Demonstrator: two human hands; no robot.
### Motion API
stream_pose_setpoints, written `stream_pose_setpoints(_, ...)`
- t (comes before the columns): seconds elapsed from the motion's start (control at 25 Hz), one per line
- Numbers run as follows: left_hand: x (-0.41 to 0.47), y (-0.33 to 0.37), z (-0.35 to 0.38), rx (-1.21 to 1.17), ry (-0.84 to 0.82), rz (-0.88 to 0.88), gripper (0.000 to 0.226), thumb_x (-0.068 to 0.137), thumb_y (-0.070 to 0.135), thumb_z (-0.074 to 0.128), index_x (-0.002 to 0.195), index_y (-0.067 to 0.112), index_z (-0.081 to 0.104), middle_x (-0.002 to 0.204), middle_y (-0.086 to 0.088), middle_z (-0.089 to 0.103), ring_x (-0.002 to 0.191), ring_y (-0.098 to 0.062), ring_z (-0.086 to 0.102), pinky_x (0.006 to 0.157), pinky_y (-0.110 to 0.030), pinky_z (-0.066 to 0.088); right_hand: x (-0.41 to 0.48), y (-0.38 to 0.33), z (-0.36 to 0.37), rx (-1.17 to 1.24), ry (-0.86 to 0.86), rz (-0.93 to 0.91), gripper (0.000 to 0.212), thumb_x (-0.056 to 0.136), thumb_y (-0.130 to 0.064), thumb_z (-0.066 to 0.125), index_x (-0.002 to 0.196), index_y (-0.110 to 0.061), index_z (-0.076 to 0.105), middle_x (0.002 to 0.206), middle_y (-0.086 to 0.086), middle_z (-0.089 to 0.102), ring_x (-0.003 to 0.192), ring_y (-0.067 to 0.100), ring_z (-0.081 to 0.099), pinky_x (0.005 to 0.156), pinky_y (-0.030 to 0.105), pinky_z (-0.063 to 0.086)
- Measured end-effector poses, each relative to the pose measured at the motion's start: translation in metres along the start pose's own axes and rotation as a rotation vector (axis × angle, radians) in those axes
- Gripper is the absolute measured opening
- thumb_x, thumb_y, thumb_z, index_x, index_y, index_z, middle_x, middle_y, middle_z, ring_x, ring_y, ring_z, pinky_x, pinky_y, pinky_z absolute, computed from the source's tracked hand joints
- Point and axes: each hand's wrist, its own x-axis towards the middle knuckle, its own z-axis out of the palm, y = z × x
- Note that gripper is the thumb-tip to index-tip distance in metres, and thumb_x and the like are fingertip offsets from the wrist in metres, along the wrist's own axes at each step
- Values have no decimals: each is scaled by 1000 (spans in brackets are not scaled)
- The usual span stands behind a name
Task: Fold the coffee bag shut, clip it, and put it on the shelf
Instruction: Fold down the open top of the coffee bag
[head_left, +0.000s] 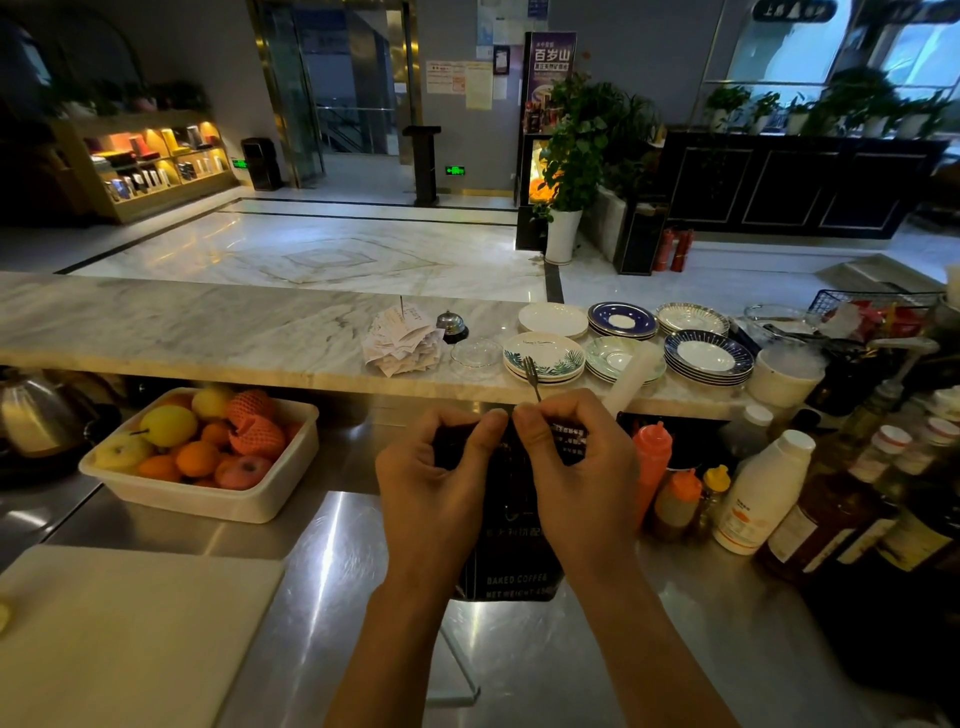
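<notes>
A black coffee bag (511, 551) with pale lettering stands upright on the steel counter (311, 597), right in front of me. My left hand (434, 478) grips the left part of its top edge, fingers curled over it. My right hand (574, 467) pinches the right part of the same edge, thumbs nearly touching at the middle. The top of the bag looks rolled or folded over under my fingers. A thin metal wire (532, 376), perhaps part of a clip, sticks up between my thumbs.
A white tub of fruit (208, 452) sits to the left, a white cutting board (124, 634) near left. Sauce and syrup bottles (758, 493) crowd the right. Stacked plates (618, 338), a receipt spike (402, 338) and a bell (451, 325) stand on the marble ledge behind.
</notes>
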Motion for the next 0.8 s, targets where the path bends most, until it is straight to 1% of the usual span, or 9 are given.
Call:
stream_pose_setpoints(0.12, 3, 2, -4, 7, -19, -2, 21, 93, 14, 64, 80, 30, 65, 74, 23, 71, 69, 5, 68, 61, -7, 50, 5, -3, -1, -48, -13, -57, 14, 90, -26, 62, 84, -13, 64, 74, -17, 63, 73, -4, 64, 60, 6, 47)
stream_pose_setpoints(0.24, 9, 6, -11, 65, -34, 15, 26, 94, 15, 56, 78, 34, 63, 71, 24, 70, 66, 7, 66, 58, -5, 47, 12, -4, -5, -74, -50, -92, 12, 93, -18, 61, 83, -11, 64, 71, -14, 62, 68, -4, 60, 59, 6, 43)
stream_pose_setpoints(0.36, 11, 7, -15, 123, -18, 51, 23, 96, 25, 52, 78, 36, 60, 72, 25, 68, 65, 8, 63, 58, -3, 44, 13, -4, -10, -62, -114, -96, 15, 95, -18, 56, 85, -12, 65, 71, -12, 62, 66, 1, 59, 58, 11, 45)
stream_pose_setpoints(0.44, 8, 6, -14, 170, -8, 38, 23, 96, 28, 50, 77, 36, 60, 71, 22, 68, 66, 6, 63, 59, -5, 43, 10, -3, -12, -49, -159, -67, 20, 98, -24, 54, 86, -13, 66, 72, -9, 65, 67, 6, 63, 59, 18, 50)
stream_pose_setpoints(0.52, 8, 3, -19, 188, 37, -8, 26, 98, 24, 50, 76, 34, 60, 67, 16, 66, 64, 3, 62, 59, -10, 45, 9, 0, -18, -39, -117, 19, 21, 93, -32, 55, 84, -18, 67, 69, -9, 69, 68, 6, 69, 61, 23, 55)
stream_pose_setpoints(0.6, 14, 2, -32, 177, 108, -34, 30, 101, 22, 50, 76, 34, 60, 67, 18, 66, 64, 3, 62, 58, -12, 47, 12, 2, -29, -2, 15, 125, 20, 95, -29, 54, 79, -23, 64, 60, -5, 69, 60, 7, 70, 60, 31, 57)
stream_pose_setpoints(0.64, 18, 3, -39, 194, 139, -16, 29, 102, 22, 50, 77, 34, 60, 66, 20, 66, 64, 5, 62, 58, -10, 46, 14, 2, -34, 7, 90, 135, 22, 98, -26, 52, 78, -24, 62, 61, -5, 69, 57, 8, 69, 59, 35, 58)
stream_pose_setpoints(0.72, 25, 10, -41, 278, 146, 67, 23, 100, 24, 51, 81, 30, 61, 64, 21, 62, 66, 10, 61, 58, -4, 44, 20, -3, -36, 4, 156, 65, 22, 101, -30, 47, 82, -29, 60, 68, -11, 70, 63, 7, 70, 63, 31, 58)
stream_pose_setpoints(0.8, 22, 15, -31, 311, 106, 87, 17, 99, 19, 54, 85, 23, 62, 70, 20, 61, 67, 12, 61, 58, -2, 42, 20, -11, -24, 25, 49, 42, 21, 99, -39, 42, 90, -33, 59, 80, -20, 70, 76, 1, 69, 67, 17, 55)
